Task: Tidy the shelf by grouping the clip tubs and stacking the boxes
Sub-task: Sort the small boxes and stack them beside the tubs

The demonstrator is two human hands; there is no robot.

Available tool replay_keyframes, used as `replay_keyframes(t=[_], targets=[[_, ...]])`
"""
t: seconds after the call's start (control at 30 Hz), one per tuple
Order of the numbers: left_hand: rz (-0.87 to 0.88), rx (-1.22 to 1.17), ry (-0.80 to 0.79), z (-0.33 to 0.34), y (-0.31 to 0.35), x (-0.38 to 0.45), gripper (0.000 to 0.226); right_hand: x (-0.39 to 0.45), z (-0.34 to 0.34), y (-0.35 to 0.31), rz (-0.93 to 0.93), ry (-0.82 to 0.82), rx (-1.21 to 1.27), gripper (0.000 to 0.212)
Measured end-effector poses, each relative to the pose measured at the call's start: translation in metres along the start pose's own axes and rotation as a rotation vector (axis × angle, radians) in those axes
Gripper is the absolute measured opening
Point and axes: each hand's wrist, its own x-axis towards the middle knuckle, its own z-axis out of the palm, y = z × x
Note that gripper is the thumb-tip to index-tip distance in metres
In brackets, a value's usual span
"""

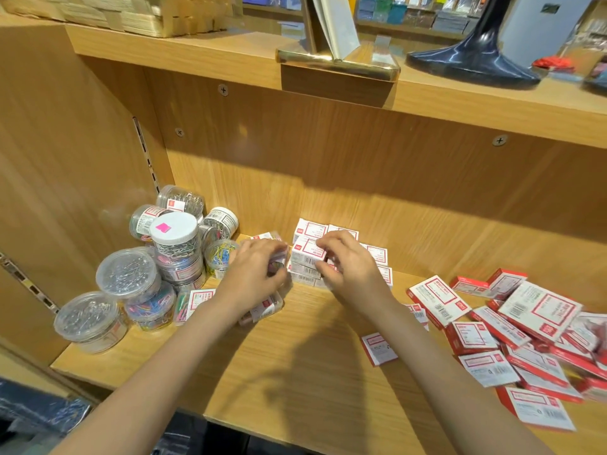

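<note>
Several clear clip tubs (144, 270) stand piled at the left end of the wooden shelf (295, 356). A stack of small white-and-red boxes (307, 254) sits at the shelf's middle back. My right hand (345, 261) pinches the top box of that stack at its right side. My left hand (256, 274) curls round a small clear box of coloured clips (277, 262) just left of the stack. Another clear box (262, 311) lies partly under my left wrist. A loose heap of red-and-white boxes (512, 326) spreads across the right end.
An upper shelf (197, 50) overhangs, carrying a gold stand (338, 60) and a dark lamp base (476, 60). The wooden side wall (65, 142) closes the left. One small box (379, 348) lies alone near the front.
</note>
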Motion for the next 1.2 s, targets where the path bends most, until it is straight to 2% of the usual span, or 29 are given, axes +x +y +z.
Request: replay_keyframes(t=[0.07,0.17,0.27,0.37,0.43,0.53,0.77,0.8,0.87,0.93,0.97,1.1,1.2], targets=[[0.008,-0.012,0.028,0.000,0.005,0.001,0.058,0.000,-0.014,0.005,0.089,0.070,0.068,0.025],[0.061,-0.079,0.048,0.005,0.021,0.003,0.081,-0.004,-0.040,0.026,0.264,0.140,0.005,0.023],[0.046,-0.023,0.049,0.019,0.033,0.004,0.088,-0.011,-0.056,0.045,0.494,-0.005,-0.052,0.035],[0.002,0.091,0.066,0.029,0.037,0.005,0.084,-0.021,-0.056,0.052,0.614,-0.162,0.068,0.048],[-0.001,0.124,0.082,0.031,0.037,0.005,0.076,-0.021,-0.054,0.049,0.616,-0.171,0.137,0.049],[0.010,0.091,0.110,0.030,0.035,0.007,0.064,-0.019,-0.051,0.050,0.618,-0.173,0.115,0.048],[-0.006,0.091,0.174,0.037,0.036,0.005,0.060,-0.022,-0.049,0.055,0.555,-0.165,0.096,0.040],[-0.003,0.096,0.174,0.038,0.036,0.005,0.061,-0.025,-0.050,0.055,0.518,-0.172,0.106,0.043],[0.028,0.121,0.160,0.040,0.037,0.004,0.063,-0.031,-0.050,0.057,0.436,-0.216,0.086,0.063],[0.053,0.158,0.136,0.040,0.040,0.003,0.062,-0.035,-0.048,0.061,0.369,-0.268,-0.035,0.080],[0.052,0.169,0.132,0.040,0.042,0.003,0.060,-0.035,-0.048,0.061,0.354,-0.272,-0.097,0.081],[0.027,0.180,0.135,0.040,0.043,0.005,0.057,-0.040,-0.048,0.059,0.244,-0.144,-0.202,0.063],[0.022,0.187,0.133,0.040,0.044,0.004,0.058,-0.047,-0.045,0.055,0.222,-0.094,-0.145,0.049]])
